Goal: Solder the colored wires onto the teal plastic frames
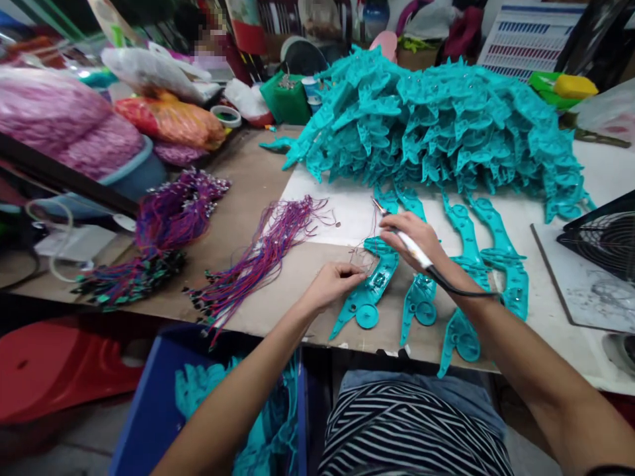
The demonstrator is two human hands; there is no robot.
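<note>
My right hand is closed round a white soldering iron whose metal tip points up and left and whose black cord trails to the right. My left hand pinches thin red wires against the top of a teal plastic part lying on the brown work board. Three more teal parts lie side by side to the right of it.
A big heap of teal parts fills the back of the table. Bundles of red and blue wires lie to the left, with a second bundle farther left. A blue bin with teal parts stands below. A black fan grille sits at the right.
</note>
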